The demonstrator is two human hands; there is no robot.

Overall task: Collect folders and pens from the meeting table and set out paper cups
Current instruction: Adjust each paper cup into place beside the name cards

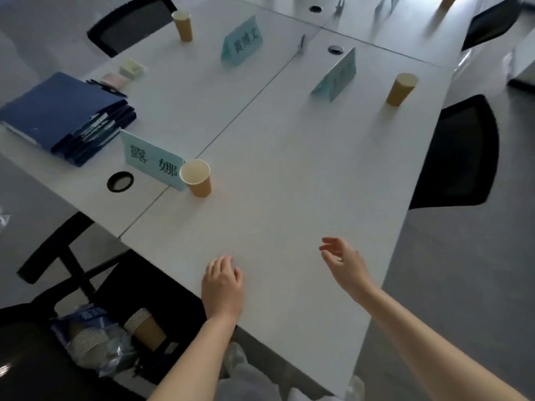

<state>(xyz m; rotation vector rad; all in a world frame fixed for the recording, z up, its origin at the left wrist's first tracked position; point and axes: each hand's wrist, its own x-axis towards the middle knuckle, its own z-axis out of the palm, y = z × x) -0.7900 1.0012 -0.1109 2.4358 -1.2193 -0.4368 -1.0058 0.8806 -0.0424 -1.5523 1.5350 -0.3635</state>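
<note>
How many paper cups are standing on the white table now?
3: one cup beside the nearest name card, one at the right edge, one at the far left. A blurred one farther back may be a fourth.

Both forearms are bare and reach forward from the lower edge of the view. The left hand [222, 285] is palm down, knuckles up, with its fingers loosely bent and bunched together; it holds nothing. Its fingertips seem to touch the bench [289, 175] near the edge, though the blur leaves that uncertain. The left wrist is straight, in line with the forearm. The right hand [343, 263] is further forward and to the right, well apart from the left. It is turned on edge, thumb side up, fingers spread and gently curved, pointing left. It holds nothing and hovers above the bench.
</note>
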